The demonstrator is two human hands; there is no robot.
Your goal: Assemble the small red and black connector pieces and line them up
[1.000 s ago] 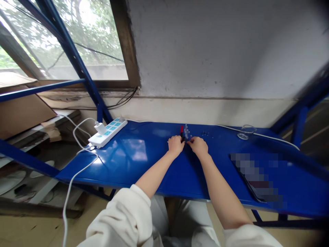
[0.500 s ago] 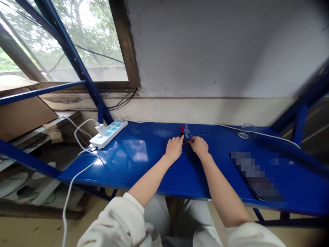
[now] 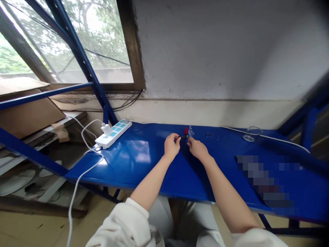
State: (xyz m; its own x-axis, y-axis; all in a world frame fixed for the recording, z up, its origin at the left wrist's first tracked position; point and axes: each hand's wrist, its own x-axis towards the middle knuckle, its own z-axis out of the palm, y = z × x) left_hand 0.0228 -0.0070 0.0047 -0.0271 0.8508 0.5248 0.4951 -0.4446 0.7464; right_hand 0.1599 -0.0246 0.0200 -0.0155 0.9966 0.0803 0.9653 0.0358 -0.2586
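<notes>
My left hand (image 3: 172,144) is closed in a pinch on a thin dark piece (image 3: 182,137), which points right toward a clear knobbly plastic strip (image 3: 190,131). The strip looks like a terminal block and lies lengthwise away from me. My right hand (image 3: 197,148) is closed, its fingertips at the near end of the strip; the exact grip is partly hidden. A small red piece (image 3: 186,130) sits against the strip's left side, just beyond the dark piece. Several tiny screw-like parts (image 3: 209,135) lie on the table to the right.
The blue table (image 3: 144,171) meets the wall. A white power strip (image 3: 113,134) with a plug and cable lies at left. At the back right stands a clear round container (image 3: 249,138) beside a white cable (image 3: 285,140). A dark, blurred-out flat object (image 3: 264,181) lies at right.
My left hand has gone from fingers stretched out beside the red piece to a pinch on the thin dark piece. My right hand stays near the strip's near end. The view has shifted slightly.
</notes>
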